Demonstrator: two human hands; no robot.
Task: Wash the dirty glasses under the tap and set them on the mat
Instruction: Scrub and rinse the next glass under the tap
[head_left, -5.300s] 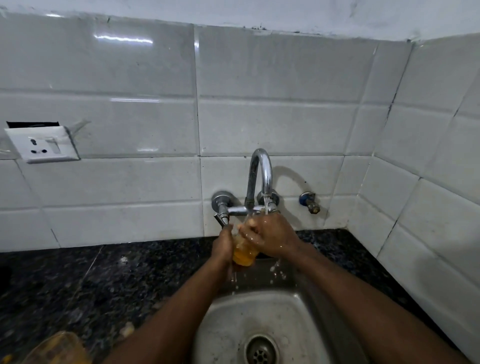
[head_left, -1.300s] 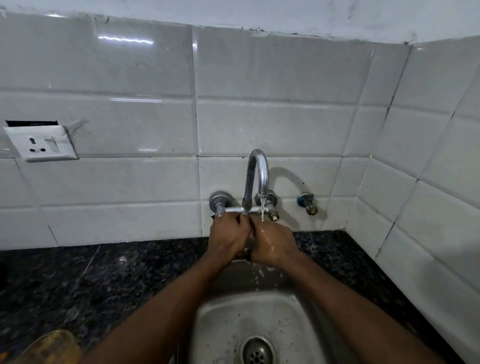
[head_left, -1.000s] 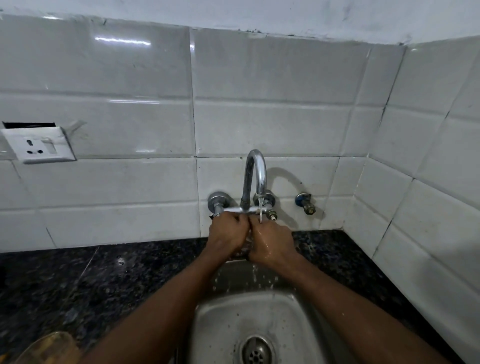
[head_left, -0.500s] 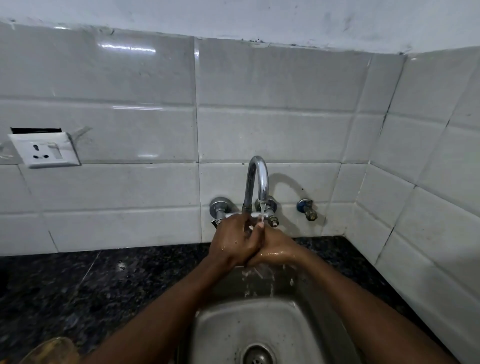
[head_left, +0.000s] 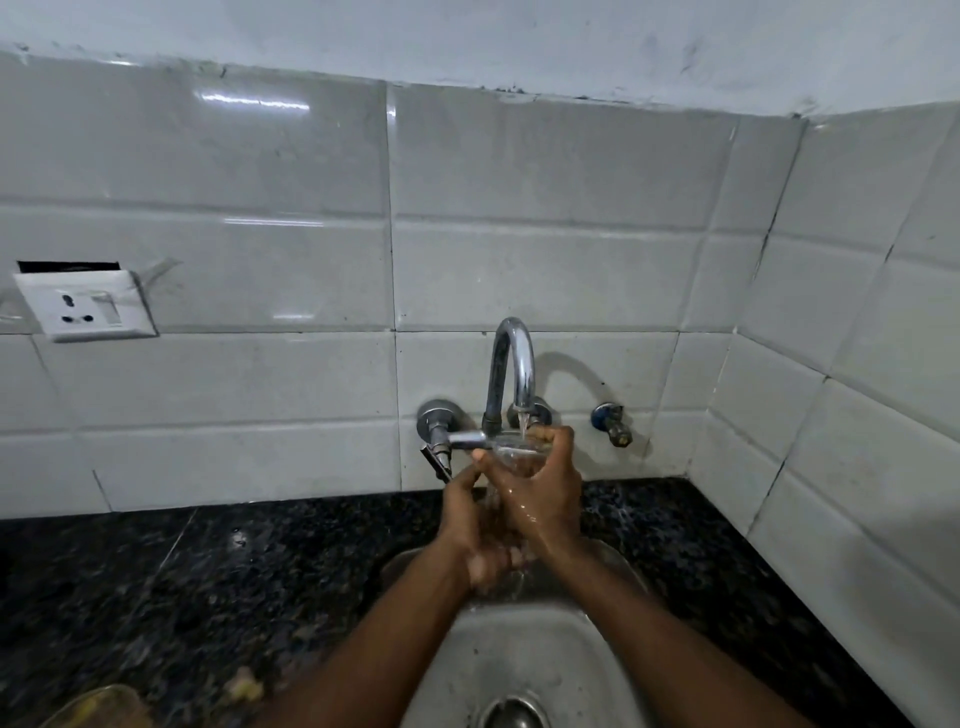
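A clear glass (head_left: 515, 451) stands upright under the running tap (head_left: 511, 364), and water falls into its open rim. My right hand (head_left: 540, 499) grips the glass round its upper wall, fingers curled over the far side. My left hand (head_left: 470, 530) is lower, wrapped round the base of the glass, its thumb pointing up. Most of the glass is hidden by both hands. Water runs down into the steel sink (head_left: 524, 660). A second glass (head_left: 98, 706) with orange residue sits at the bottom left on the counter. No mat is in view.
Black speckled granite counter (head_left: 208, 582) spreads left and right of the sink. White tiled walls meet in a corner at the right. A wall socket (head_left: 85, 306) is at the left. A small valve (head_left: 613, 423) sticks out right of the tap. The drain (head_left: 511, 714) is at the bottom.
The glass was covered between both hands; now its rim shows, turned up under the stream. My right hand has risen and my left has dropped to the base. The view tilted up slightly.
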